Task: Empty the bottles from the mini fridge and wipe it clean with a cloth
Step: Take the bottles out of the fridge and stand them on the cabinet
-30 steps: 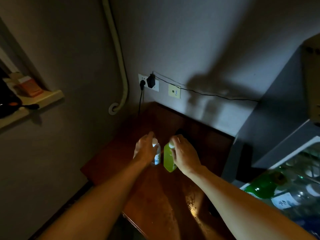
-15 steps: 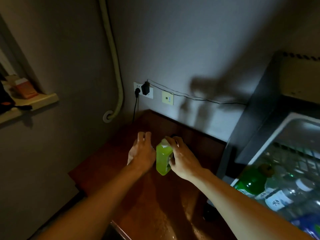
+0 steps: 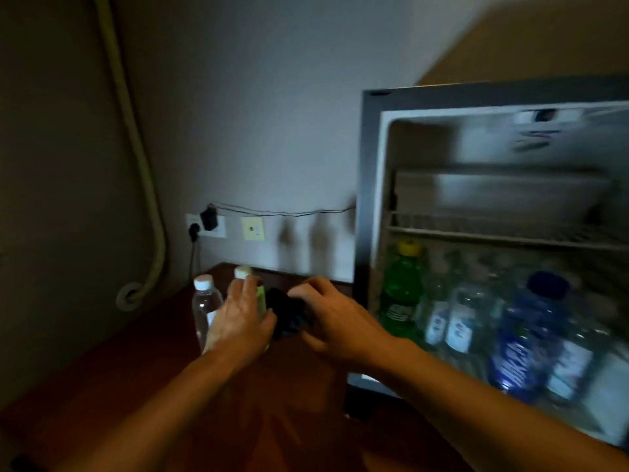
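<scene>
The mini fridge [image 3: 366,206] stands open at the right on the wooden table [image 3: 102,386], and I count at least 4 bottles on its lower level: a green bottle [image 3: 401,294] with a yellow cap nearest the left wall, a blue bottle [image 3: 524,349] further right, clear ones between; blur hides any more. 2 bottles are already out, a clear bottle [image 3: 203,308] and a yellow-green bottle [image 3: 243,272], upright and just beside each other near the back wall, I judge to keep the front of the table free. Left hand [image 3: 238,321] lies over the yellow-green bottle, fingers extended and loose rather than wrapped, likely steadying it. Right hand [image 3: 335,321] is curled, fingers bent, next to a dark object [image 3: 286,315] between the hands; possibly the cloth, but I cannot tell, nor whether it is gripped. Wire shelf [image 3: 493,233] above the bottles looks bare. Emptying is at an early stage; wiping not begun.
</scene>
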Motion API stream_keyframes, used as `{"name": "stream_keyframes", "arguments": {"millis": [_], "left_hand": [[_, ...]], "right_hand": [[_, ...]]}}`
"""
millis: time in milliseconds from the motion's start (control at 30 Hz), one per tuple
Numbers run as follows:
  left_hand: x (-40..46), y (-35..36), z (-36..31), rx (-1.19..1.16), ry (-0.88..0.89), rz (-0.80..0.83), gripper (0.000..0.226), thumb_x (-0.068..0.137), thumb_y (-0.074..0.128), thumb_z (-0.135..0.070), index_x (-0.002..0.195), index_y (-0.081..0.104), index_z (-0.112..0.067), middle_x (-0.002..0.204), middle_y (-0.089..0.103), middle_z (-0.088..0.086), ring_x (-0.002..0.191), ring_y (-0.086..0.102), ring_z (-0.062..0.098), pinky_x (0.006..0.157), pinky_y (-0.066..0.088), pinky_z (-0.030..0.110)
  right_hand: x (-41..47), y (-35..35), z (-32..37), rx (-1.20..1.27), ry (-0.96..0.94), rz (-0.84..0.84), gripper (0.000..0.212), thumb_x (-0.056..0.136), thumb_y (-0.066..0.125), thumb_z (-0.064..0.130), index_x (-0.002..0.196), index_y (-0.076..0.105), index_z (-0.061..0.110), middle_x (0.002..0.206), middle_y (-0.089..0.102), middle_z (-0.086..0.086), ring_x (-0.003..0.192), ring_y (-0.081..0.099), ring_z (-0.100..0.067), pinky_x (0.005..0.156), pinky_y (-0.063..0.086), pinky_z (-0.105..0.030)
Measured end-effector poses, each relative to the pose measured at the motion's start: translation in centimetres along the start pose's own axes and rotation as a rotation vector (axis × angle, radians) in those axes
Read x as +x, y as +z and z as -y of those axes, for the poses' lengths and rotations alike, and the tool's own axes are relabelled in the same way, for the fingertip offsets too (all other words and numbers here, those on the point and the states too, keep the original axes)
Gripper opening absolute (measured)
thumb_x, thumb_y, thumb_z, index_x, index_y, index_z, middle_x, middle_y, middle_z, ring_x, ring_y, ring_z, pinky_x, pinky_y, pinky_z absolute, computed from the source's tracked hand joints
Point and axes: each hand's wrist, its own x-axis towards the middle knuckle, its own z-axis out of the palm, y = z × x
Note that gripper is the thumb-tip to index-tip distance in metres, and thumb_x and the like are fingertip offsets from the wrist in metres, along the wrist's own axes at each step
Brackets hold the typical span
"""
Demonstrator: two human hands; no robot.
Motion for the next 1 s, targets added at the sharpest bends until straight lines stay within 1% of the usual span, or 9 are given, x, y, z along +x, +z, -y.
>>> {"name": "stream_keyframes", "arguments": {"millis": [167,267,367,433,533,600,700,833,1000], "left_hand": [[-3.2,0.1,-4.5,-0.053,0.112,-0.026,0.047,0.083,0.066,-0.025,0.123,0.046,-0.011,0.119,0.050,0.011,0.107,0.057,0.034,0.082,0.050,0.045],[-5.5,0.5,-7.7,-0.075,0.212,0.025,0.045,0.085,0.064,-0.028,0.123,0.043,-0.015,0.119,0.047,0.006,0.105,0.057,0.028,0.083,0.051,0.040],[-6.7,1.0,-10.0,-0.080,0.269,0.070,0.045,0.087,0.062,-0.030,0.124,0.040,-0.019,0.118,0.043,0.001,0.105,0.055,0.021,0.086,0.051,0.033],[-7.0,1.3,-11.2,-0.087,0.272,0.091,0.048,0.088,0.061,-0.031,0.128,0.037,-0.021,0.122,0.042,-0.001,0.106,0.053,0.016,0.088,0.049,0.028],[-6.8,2.0,-12.3,-0.117,0.282,0.096,0.050,0.089,0.060,-0.033,0.131,0.036,-0.022,0.126,0.040,-0.002,0.108,0.052,0.015,0.090,0.047,0.026],[-6.5,2.6,-12.7,-0.163,0.278,0.091,0.049,0.089,0.061,-0.034,0.130,0.037,-0.023,0.125,0.042,-0.003,0.109,0.053,0.015,0.091,0.048,0.029],[-6.3,3.8,-13.4,-0.245,0.253,0.112,0.049,0.087,0.063,-0.034,0.129,0.040,-0.023,0.125,0.045,-0.004,0.109,0.054,0.014,0.092,0.051,0.034],[-6.8,5.5,-14.7,-0.331,0.196,0.145,0.053,0.085,0.067,-0.033,0.128,0.040,-0.019,0.124,0.048,0.000,0.113,0.053,0.018,0.095,0.050,0.036],[-7.2,6.9,-15.5,-0.471,0.103,0.163,0.067,0.078,0.077,-0.031,0.131,0.037,-0.021,0.130,0.050,-0.001,0.120,0.050,0.016,0.098,0.046,0.031]], "right_hand": [[-3.9,-3.0,0.3,-0.073,0.065,-0.170,0.027,0.082,0.059,0.024,0.109,0.055,0.021,0.111,0.045,-0.001,0.091,0.057,-0.029,0.075,0.050,-0.041],[-5.9,-4.9,-0.6,-0.253,0.086,-0.320,0.026,0.077,0.061,0.022,0.102,0.060,0.016,0.112,0.049,-0.004,0.097,0.053,-0.025,0.079,0.050,-0.043],[-6.4,-7.0,-1.6,-0.463,0.171,-0.348,0.044,0.081,0.064,0.023,0.124,0.056,0.017,0.138,0.042,-0.009,0.121,0.045,-0.030,0.091,0.049,-0.047],[-6.4,-8.0,-2.4,-0.467,0.285,-0.240,0.060,0.088,0.061,0.026,0.144,0.040,0.023,0.156,0.020,-0.006,0.134,0.035,-0.032,0.101,0.045,-0.049],[-6.1,-8.7,-3.9,-0.432,0.345,-0.093,0.072,0.091,0.058,0.025,0.153,0.022,0.026,0.162,0.004,0.001,0.142,0.026,-0.033,0.109,0.039,-0.049],[-5.9,-9.0,-4.4,-0.421,0.323,-0.135,0.070,0.093,0.057,0.025,0.153,0.022,0.025,0.157,0.011,0.000,0.137,0.031,-0.031,0.106,0.043,-0.046],[-5.9,-9.4,-4.9,-0.421,0.258,-0.322,0.053,0.095,0.057,0.031,0.144,0.040,0.020,0.137,0.033,-0.005,0.118,0.048,-0.025,0.094,0.051,-0.038],[-6.5,-9.7,-5.2,-0.245,0.248,-0.302,0.030,0.095,0.058,0.039,0.119,0.052,0.023,0.102,0.059,0.000,0.086,0.063,-0.018,0.067,0.052,-0.027],[-8.0,-9.5,-5.4,-0.064,0.194,-0.444,0.034,0.088,0.068,0.037,0.117,0.055,0.023,0.103,0.063,0.003,0.093,0.060,-0.014,0.079,0.052,-0.029]]}}
